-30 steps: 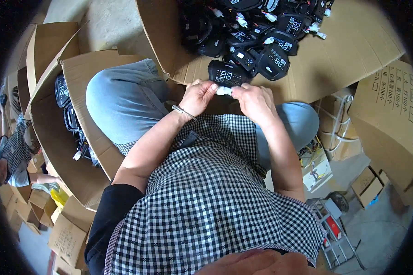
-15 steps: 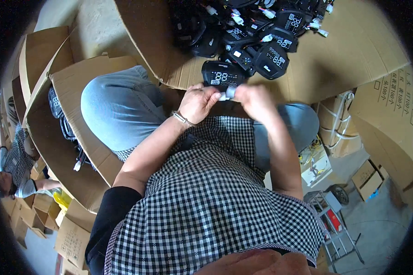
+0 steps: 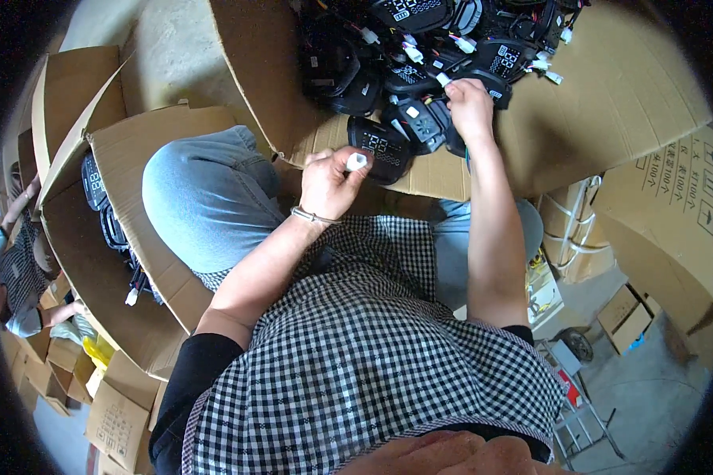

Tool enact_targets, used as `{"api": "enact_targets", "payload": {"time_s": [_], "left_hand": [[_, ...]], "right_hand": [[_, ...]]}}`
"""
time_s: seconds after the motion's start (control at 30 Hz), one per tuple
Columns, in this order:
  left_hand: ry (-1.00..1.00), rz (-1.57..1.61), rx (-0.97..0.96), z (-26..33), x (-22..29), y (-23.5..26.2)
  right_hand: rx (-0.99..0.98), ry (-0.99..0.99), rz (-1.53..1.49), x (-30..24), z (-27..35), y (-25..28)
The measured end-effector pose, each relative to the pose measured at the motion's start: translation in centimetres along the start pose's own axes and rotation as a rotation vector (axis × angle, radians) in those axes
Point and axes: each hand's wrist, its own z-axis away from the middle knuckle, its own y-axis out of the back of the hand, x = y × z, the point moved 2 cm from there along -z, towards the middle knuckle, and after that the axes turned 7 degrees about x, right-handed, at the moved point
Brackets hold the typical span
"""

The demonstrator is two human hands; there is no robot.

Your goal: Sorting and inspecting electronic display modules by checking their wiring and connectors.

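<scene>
My left hand (image 3: 329,186) is closed, thumb and fingers pinching a small white hollow piece (image 3: 357,161). Just beyond it a black display unit (image 3: 382,149) with a lit-looking digit panel lies on the near edge of the cardboard. My right hand (image 3: 472,109) is farther out, over the pile, with its fingertips closed on a white plug connector (image 3: 444,79). Beneath that hand lies another black unit (image 3: 421,123), back side up. A heap of similar black display units (image 3: 499,59) with white wire connectors spreads behind both hands.
The pile lies on an opened cardboard box flap (image 3: 602,95). At left stands an open carton (image 3: 95,253) holding more display units (image 3: 95,182). Another person (image 3: 25,269) works at far left. On the right are a printed carton (image 3: 665,214) and a metal step frame (image 3: 582,419).
My hands have parted. The right one has moved forward to the pile, the left has stayed close by with the white piece. The nearest display unit has shifted and turned.
</scene>
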Motion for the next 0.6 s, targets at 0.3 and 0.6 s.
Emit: {"api": "enact_targets", "payload": {"time_s": [0.3,0.6], "left_hand": [[-0.341,0.256,-0.117,-1.7,2.7,0.8],[-0.373,0.372,-0.382,-1.4,0.6,-0.4]], "right_hand": [[-0.116,0.508,-0.088,-11.0,15.8,4.8],[-0.159,0.328,-0.498,-10.2,18.7,4.7]]}}
